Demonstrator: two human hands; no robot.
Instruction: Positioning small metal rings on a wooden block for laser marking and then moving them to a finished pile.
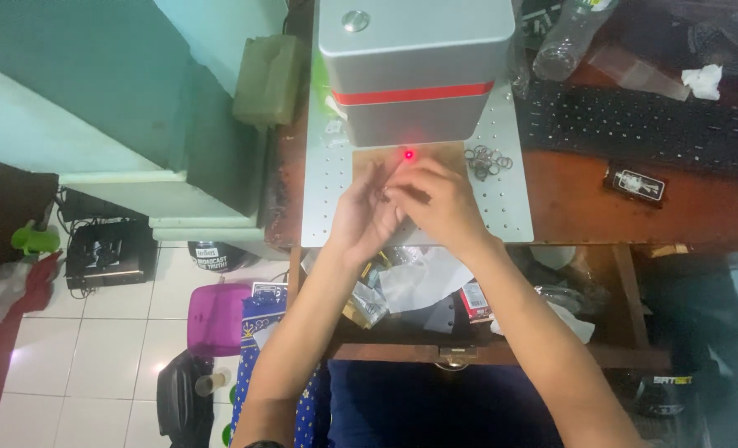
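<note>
From the head camera, left hand (361,217) and right hand (439,203) meet, fingers curled round something too small to identify, over the wooden plate (367,155) under the grey machine (410,70), its red dot (408,154) just above, calling for fine alignment, spare metal rings (487,161) beside.

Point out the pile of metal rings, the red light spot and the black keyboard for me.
pile of metal rings (487,161), head view, on the middle of the heap.
red light spot (408,154), head view, on its glowing centre.
black keyboard (634,124), head view, on the middle rows of keys.
</note>
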